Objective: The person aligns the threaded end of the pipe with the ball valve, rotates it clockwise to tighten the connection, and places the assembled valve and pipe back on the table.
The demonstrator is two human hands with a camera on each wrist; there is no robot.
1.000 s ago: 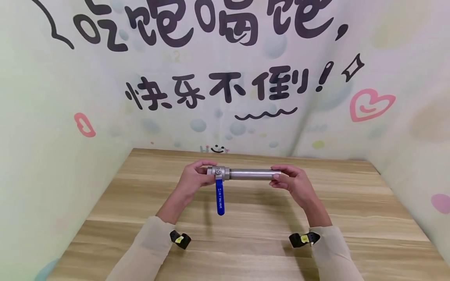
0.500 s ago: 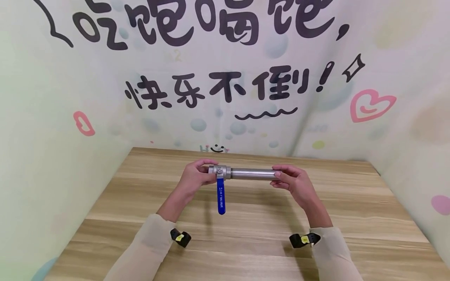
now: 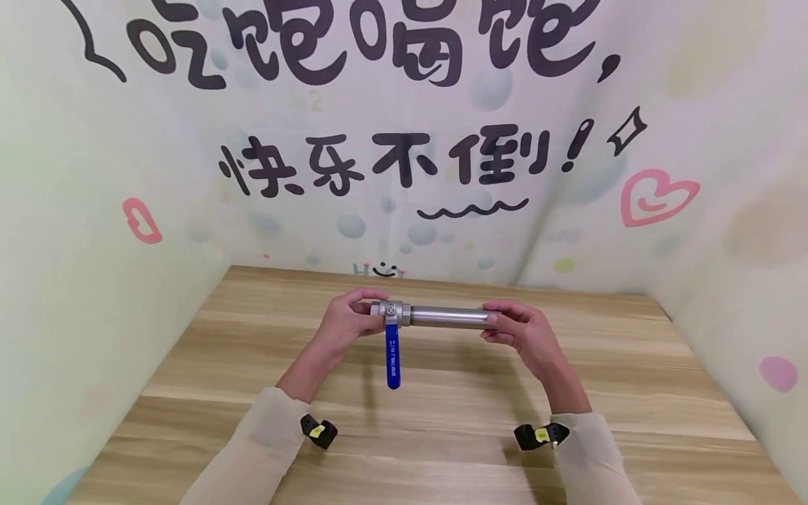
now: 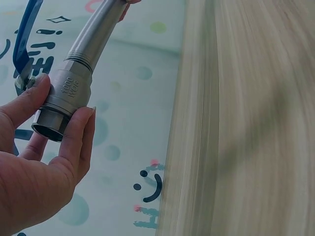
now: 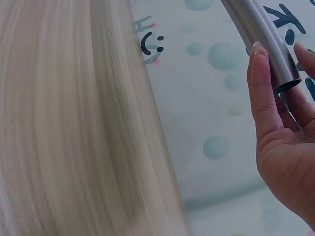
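Observation:
A steel ball valve (image 3: 393,311) with a blue lever handle (image 3: 393,358) is joined to a straight steel pipe (image 3: 445,317), and both are held level above the table. My left hand (image 3: 341,324) grips the valve's left end between thumb and fingers. The left wrist view shows the open mouth of the valve body (image 4: 69,88) and some pipe thread beside its hex end. With thumb and fingers my right hand (image 3: 524,333) holds the pipe's right end. In the right wrist view the pipe's open end (image 5: 285,81) sits among the fingers.
Beneath the hands lies a wood-grain table (image 3: 442,449). A pale printed backdrop (image 3: 303,231) with black lettering rises behind its far edge and along both sides. Black wrist devices (image 3: 319,432) sit at both sleeve cuffs.
Both hands keep their hold on the valve and pipe. The pipe's right end dips slightly lower than before. The whole head view has shifted a little.

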